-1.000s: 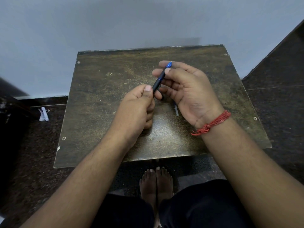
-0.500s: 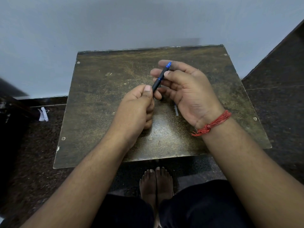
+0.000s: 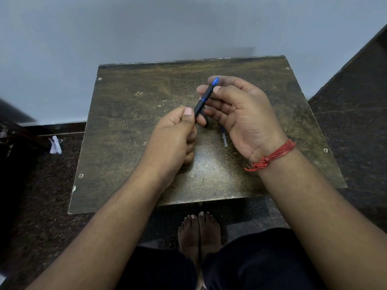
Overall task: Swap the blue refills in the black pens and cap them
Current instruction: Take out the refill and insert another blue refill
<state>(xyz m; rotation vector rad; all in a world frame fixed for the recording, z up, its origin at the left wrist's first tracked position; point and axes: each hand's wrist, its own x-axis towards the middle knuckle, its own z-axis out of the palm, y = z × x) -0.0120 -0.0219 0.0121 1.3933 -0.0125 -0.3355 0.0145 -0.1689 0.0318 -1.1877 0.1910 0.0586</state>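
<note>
A black pen (image 3: 204, 99) with a blue tip and a thin blue ring round its barrel is held above the middle of a worn brown table (image 3: 129, 126), slanting from lower left to upper right just above the centre of the frame. The left hand (image 3: 176, 139) is curled into a loose fist and pinches the pen's lower end between thumb and forefinger. The right hand (image 3: 240, 114), palm turned toward the camera, holds the upper part of the pen between its thumb and fingertips, the blue tip poking up past the forefinger. A red thread band (image 3: 272, 155) is tied round the right wrist. On the table, between the two hands and partly hidden under the right palm, lies a thin pale refill (image 3: 224, 139); a dark piece beside the right fingers is too hidden to name. A crumpled paper scrap (image 3: 55, 145) lies on the dark floor at the left edge, and bare feet (image 3: 199, 231) show below the table
</note>
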